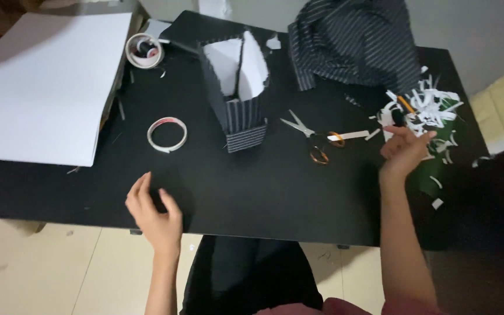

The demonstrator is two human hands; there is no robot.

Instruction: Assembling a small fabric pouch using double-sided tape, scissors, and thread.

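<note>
The left hand rests on the black bench, fingers spread and holding nothing, while the right hand reaches into the paper scraps, fingers curled, and should pinch gently, well clear of the scissors.

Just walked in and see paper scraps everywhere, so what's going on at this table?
A person sits at a black table. Their right hand reaches into a pile of white paper scraps and seems to pinch something small and dark there. Their left hand rests open on the table near its front edge, holding nothing. A box covered in striped fabric stands in the middle, with scissors beside it, a tape roll to its other side and striped cloth behind.
</note>
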